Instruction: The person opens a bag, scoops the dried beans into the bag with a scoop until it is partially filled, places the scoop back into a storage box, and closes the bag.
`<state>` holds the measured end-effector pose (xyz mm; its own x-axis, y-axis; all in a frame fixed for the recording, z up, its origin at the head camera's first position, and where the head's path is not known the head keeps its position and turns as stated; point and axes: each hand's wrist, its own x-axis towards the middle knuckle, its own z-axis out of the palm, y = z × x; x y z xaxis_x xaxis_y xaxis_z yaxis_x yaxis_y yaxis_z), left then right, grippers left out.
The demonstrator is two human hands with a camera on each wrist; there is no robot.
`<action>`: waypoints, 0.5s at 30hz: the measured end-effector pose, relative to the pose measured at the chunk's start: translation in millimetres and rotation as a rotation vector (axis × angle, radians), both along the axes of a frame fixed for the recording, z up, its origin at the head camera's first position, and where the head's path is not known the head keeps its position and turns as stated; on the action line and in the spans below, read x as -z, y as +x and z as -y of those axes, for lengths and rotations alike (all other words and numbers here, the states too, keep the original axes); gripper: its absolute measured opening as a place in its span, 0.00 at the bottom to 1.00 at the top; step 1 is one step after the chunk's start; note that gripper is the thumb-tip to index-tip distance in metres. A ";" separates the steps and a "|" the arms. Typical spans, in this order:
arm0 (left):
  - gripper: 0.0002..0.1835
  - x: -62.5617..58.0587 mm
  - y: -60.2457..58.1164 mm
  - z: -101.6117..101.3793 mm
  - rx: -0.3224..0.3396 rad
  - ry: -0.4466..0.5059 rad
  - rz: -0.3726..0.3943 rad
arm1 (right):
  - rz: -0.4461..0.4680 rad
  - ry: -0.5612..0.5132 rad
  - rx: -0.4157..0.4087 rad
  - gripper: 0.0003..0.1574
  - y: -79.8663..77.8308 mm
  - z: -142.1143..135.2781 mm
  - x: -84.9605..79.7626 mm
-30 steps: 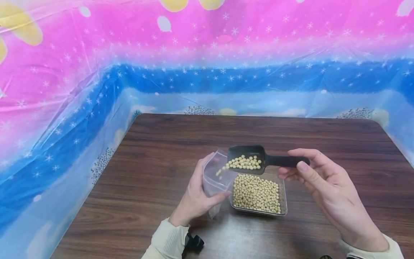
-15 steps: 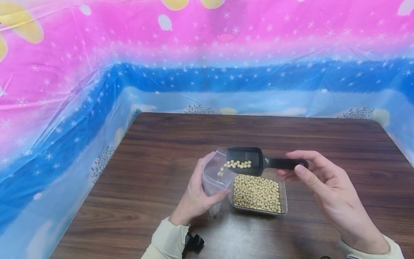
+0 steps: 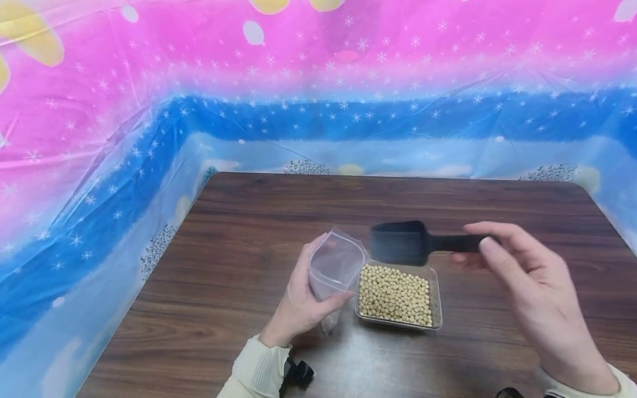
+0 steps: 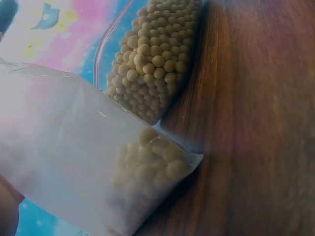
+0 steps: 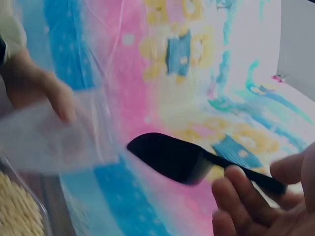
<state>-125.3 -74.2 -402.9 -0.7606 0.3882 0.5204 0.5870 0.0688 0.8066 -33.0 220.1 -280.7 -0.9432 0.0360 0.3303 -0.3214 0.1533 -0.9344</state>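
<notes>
Head view: the left hand [image 3: 301, 301] grips an open plastic bag [image 3: 337, 261] at ten o'clock from a clear container [image 3: 436, 301] of pale round beans [image 3: 395, 296]. The right hand [image 3: 539, 293] pinches a black scoop [image 3: 400, 243] by its handle, blade toward nine o'clock, at the container's twelve o'clock side. Beans also lie in the bag's bottom.

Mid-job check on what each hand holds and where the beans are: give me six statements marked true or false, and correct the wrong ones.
1. The clear container on the table holds beans. True.
2. The right hand holds the black scoop by its handle. True.
3. The scoop is heaped with beans. False: no beans show in it.
4. The left hand grips the clear bag. True.
5. The bag is empty. False: beans show in its lower end.
6. The bag is sealed shut. False: it is open at the top.
</notes>
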 end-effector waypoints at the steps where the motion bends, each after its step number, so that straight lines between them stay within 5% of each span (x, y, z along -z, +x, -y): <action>1: 0.51 1.1 -0.4 0.3 0.000 0.004 0.002 | -0.007 0.027 0.041 0.18 -1.1 -4.1 0.0; 5: 0.50 1.9 0.0 1.5 -0.005 0.012 -0.003 | 0.086 0.333 0.137 0.16 -5.4 -21.7 4.2; 8: 0.50 2.4 0.4 1.9 -0.011 0.010 -0.013 | 0.195 0.563 0.080 0.15 -10.7 -31.0 10.3; 11: 0.49 2.4 0.9 1.8 -0.013 0.010 -0.011 | 0.295 0.673 0.017 0.15 -16.1 -33.3 14.9; 15: 0.49 3.0 1.2 1.9 -0.013 0.011 -0.003 | 0.378 0.687 -0.053 0.15 -23.4 -31.7 20.0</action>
